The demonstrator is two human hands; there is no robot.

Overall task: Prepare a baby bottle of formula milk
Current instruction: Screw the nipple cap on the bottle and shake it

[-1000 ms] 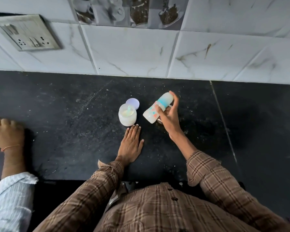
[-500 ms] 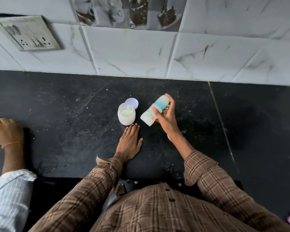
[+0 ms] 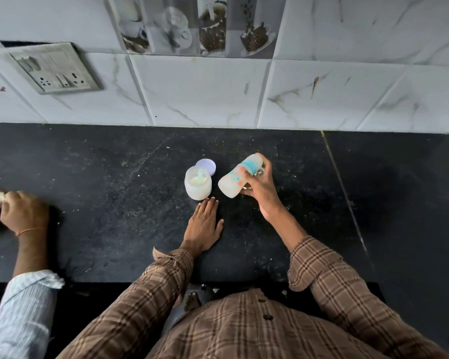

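While my right hand (image 3: 260,189) gripped the baby bottle (image 3: 240,175) tilted above the counter (image 3: 88,203), its long axis slanted from near-left to far-right, just right of the open formula jar (image 3: 198,186). My left hand (image 3: 204,224) lay flat, fingers straight, just before the jar, nearer it than the right.

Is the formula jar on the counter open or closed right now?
Open. The jar has no lid on; powder and a scoop show inside, and the lid lies on the counter just behind it.
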